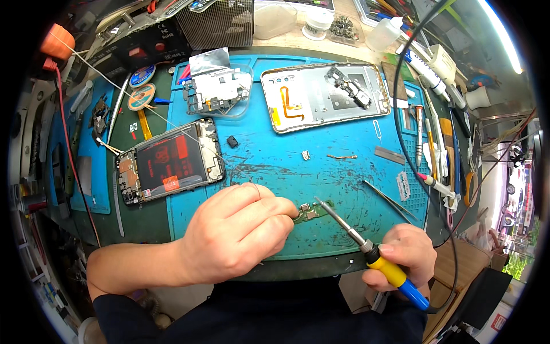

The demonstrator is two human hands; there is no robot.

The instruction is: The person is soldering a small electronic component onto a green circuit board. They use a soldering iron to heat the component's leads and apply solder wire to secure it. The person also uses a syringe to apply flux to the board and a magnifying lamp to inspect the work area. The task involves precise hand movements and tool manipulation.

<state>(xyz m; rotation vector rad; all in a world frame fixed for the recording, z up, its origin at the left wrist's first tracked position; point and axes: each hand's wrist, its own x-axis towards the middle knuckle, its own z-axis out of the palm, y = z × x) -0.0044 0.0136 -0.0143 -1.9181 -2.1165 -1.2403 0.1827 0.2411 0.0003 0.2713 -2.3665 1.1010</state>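
Note:
A small green circuit board (312, 211) lies on the blue work mat (269, 166) in front of me. My left hand (240, 226) is closed, its fingertips at the board's left end. A thin solder wire (254, 187) runs into its fingers from the upper left; the pinch itself is hidden. My right hand (405, 252) grips a soldering iron (385, 271) with a yellow and blue handle. The iron's metal tip points up and left, just over the board's upper right part; whether it touches cannot be told.
An opened phone (172, 161) lies left, a phone back cover (321, 94) at the back. Between them stands a clear tray of parts (220, 94). Tweezers (389, 200) lie right, beside several tools. The iron's black cable (403, 123) loops along the right. Solder spools (141, 96) sit far left.

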